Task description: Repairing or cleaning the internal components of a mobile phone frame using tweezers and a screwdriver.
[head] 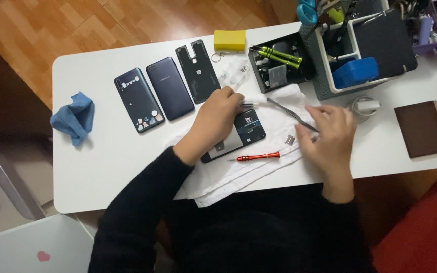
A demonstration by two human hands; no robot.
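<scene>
Head view: on the white surface (102,167) one opened phone (242,132) lies on a white cloth (238,177); the left hand (217,117) rests on it, fingers curled, pinching a small silver tool (249,103); the right hand (331,132) pinches one pair of grey tweezers (290,114); one red screwdriver (256,157) lies just below the phone; left of it lie two dark blue phones (138,99) (170,88) and one black back cover (197,71); one blue rag (74,117); two green screwdrivers (276,55) sit in a black tray (259,76).

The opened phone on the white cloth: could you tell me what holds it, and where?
The left hand presses on the opened phone at its upper left part. The right hand grasps the tweezers at their near end.
</scene>
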